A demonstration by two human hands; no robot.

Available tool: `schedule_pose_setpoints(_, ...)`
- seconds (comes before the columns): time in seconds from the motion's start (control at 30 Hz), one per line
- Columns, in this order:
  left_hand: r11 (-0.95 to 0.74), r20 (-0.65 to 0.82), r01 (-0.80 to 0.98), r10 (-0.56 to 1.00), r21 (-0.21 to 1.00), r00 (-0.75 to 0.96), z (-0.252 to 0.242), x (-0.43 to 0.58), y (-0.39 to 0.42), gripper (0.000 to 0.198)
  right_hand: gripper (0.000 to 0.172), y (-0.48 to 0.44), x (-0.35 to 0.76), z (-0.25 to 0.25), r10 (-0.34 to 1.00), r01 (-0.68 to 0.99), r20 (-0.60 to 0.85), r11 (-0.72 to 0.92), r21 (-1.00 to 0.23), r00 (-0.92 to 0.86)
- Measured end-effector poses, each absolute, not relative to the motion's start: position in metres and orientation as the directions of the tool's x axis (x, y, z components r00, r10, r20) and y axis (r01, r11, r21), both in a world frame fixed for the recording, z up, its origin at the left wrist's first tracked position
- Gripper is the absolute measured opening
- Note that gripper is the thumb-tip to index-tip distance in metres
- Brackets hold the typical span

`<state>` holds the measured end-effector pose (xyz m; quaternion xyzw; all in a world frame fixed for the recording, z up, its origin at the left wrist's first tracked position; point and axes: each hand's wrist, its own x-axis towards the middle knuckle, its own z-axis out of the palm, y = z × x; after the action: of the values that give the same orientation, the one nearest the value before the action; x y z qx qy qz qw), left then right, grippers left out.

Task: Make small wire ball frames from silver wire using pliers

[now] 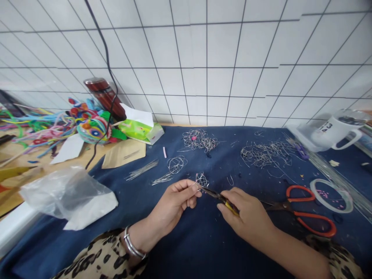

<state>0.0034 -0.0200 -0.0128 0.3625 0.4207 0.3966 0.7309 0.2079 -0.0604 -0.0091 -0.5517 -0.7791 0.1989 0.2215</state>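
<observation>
Small wire mesh ball (201, 179) sits just above the blue cloth (186, 248), pinched in left hand (174, 201) fingertips. Right hand (247, 217) fingers wrapped around yellow-handled pliers (221, 198), nose touching the wire. Orange scissors (308, 217) right of that hand; loose wire pieces (264, 153) farther back; plastic bag (69, 195) at left.

Bare blue cloth (186, 252) is left free nearer than the wire ball (201, 179); a hand could be passed there. Left of the wire ball, open cloth is bounded by a crumpled plastic bag (69, 197). Just behind-left of it, the way is cluttered by a straight wire bundle (142, 169) and a round wire coil (176, 164). Farther behind, wire tangles (264, 153) are scattered, with bare gaps between. Right of the wire ball, room is taken by pliers (221, 198), then orange scissors (308, 217) and a tape ring (313, 190); a mug (334, 130) is set far behind-right
</observation>
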Motion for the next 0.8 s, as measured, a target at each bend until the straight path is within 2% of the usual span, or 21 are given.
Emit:
schedule_pose_setpoints(0.13, 0.394, -0.311, -0.240, 0.895, 0.887, 0.320, -0.012, 0.004, -0.021, 0.016, 0.023, -0.060, 0.208, -0.011, 0.950, 0.786, 0.122, 0.307, -0.536, -0.288)
schedule_pose_setpoints(0.4, 0.226, -0.200, -0.085, 0.948, 0.970, 0.248, -0.018, 0.006, -0.025, 0.017, 0.022, -0.059, 0.206, -0.018, 0.938, 0.807, 0.202, 0.346, -0.478, -0.282)
schedule_pose_setpoints(0.8, 0.264, -0.221, -0.120, 0.932, 0.957, 0.288, -0.018, 0.008, -0.026, 0.016, 0.025, -0.059, 0.205, -0.022, 0.843, 0.848, 0.395, 0.476, -0.233, -0.364)
